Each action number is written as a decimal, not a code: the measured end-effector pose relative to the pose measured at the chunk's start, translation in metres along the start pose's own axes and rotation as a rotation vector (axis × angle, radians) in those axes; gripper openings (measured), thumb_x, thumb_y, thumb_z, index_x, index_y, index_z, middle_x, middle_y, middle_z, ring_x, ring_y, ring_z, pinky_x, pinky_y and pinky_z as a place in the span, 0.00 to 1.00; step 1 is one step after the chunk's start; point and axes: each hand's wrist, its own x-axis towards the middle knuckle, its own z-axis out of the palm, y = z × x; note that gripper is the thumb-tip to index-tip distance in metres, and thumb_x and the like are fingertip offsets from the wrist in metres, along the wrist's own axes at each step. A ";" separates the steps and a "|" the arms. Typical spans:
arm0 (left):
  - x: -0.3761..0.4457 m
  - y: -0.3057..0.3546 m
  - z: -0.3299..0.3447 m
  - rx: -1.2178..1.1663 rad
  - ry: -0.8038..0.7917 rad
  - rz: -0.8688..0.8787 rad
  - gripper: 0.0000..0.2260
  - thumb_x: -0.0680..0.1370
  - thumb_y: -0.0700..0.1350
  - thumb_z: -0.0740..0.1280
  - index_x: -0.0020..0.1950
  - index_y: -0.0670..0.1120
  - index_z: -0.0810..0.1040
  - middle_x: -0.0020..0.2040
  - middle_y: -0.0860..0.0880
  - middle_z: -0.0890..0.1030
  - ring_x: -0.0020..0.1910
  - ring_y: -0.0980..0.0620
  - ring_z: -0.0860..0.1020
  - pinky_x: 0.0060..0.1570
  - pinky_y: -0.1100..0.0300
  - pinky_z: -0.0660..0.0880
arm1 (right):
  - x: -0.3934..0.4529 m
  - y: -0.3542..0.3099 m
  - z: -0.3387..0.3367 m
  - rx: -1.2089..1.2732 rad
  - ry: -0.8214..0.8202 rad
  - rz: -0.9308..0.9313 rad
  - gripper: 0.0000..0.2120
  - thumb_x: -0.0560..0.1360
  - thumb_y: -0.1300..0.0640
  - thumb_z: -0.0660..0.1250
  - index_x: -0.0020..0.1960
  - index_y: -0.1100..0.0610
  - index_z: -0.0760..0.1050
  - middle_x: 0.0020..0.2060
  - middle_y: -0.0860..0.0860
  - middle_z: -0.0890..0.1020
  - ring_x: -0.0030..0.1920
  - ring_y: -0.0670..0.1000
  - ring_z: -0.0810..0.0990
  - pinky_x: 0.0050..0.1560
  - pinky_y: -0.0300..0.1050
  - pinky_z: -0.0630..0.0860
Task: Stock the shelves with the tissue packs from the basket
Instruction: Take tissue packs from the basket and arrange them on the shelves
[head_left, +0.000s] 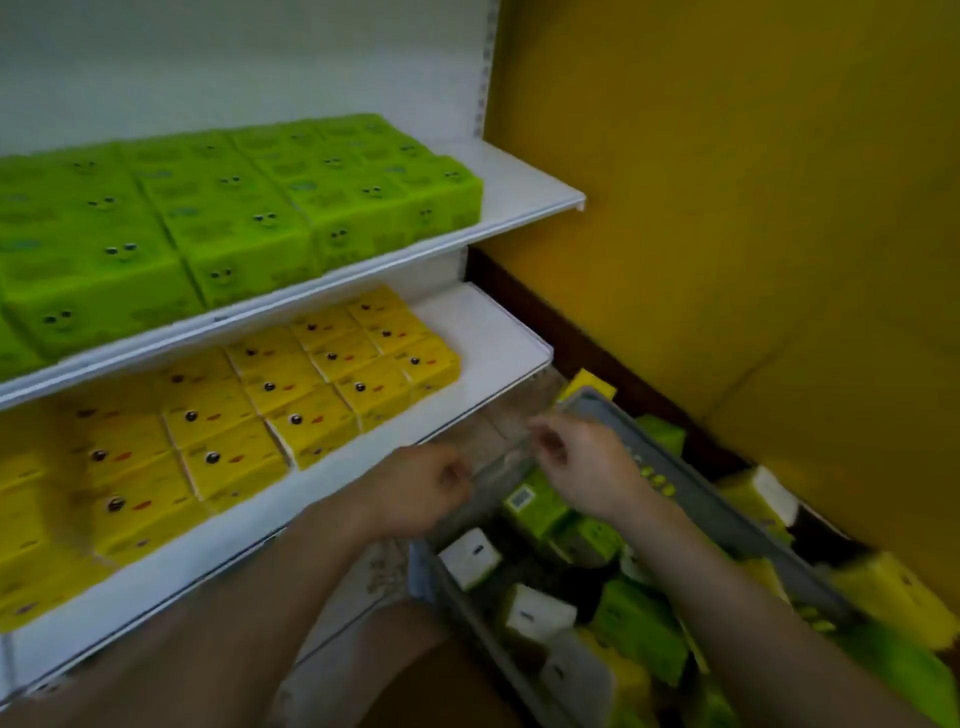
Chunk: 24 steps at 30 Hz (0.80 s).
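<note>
tissue packs (535, 506), green and yellow with some white ends up, lie jumbled in the grey basket (727, 514) at lower right, on the floor beside the shelving. more loose packs (883, 587) lie outside the basket's far rim, against the wall.

both hands hover over the near end of the basket, close together but apart. the left hand (421, 488) has its fingers curled, and the right hand (576, 462) pinches with thumb and fingertips. a clear plastic film (506, 447) seems to stretch between them, but the blur makes it hard to tell exactly what each hand grips.

the white upper shelf (524, 187) carries green packs (223, 218) in tight rows, with a bare strip at its right end. the lower shelf (478, 332) holds yellow packs (291, 395), printed with dot eyes and red marks, also in rows, and is bare at its right end and along the front edge.

the back panel (234, 62) is white, with a slotted upright (485, 67) at its right edge. a mustard yellow wall (727, 208) fills the right side, with a dark skirting (571, 332) along its base.
</note>
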 end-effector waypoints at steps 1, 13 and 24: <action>0.007 0.010 0.016 -0.024 -0.023 0.006 0.09 0.79 0.48 0.65 0.55 0.44 0.80 0.52 0.45 0.83 0.53 0.46 0.80 0.52 0.56 0.75 | -0.010 0.017 -0.006 -0.031 -0.022 0.032 0.12 0.77 0.57 0.64 0.59 0.54 0.78 0.50 0.56 0.84 0.51 0.58 0.82 0.48 0.51 0.78; 0.023 0.063 0.155 -0.108 -0.370 0.009 0.13 0.82 0.46 0.61 0.65 0.47 0.76 0.61 0.47 0.79 0.58 0.48 0.77 0.55 0.57 0.73 | -0.141 0.083 0.059 -0.356 -0.704 0.207 0.30 0.74 0.45 0.67 0.71 0.55 0.65 0.60 0.59 0.78 0.60 0.61 0.77 0.54 0.53 0.76; 0.012 0.042 0.159 -0.273 -0.259 -0.108 0.09 0.83 0.49 0.60 0.61 0.53 0.75 0.58 0.51 0.80 0.54 0.54 0.78 0.58 0.53 0.76 | -0.158 0.059 0.084 -0.444 -0.535 0.380 0.17 0.74 0.53 0.67 0.60 0.57 0.71 0.57 0.55 0.78 0.56 0.58 0.79 0.48 0.48 0.75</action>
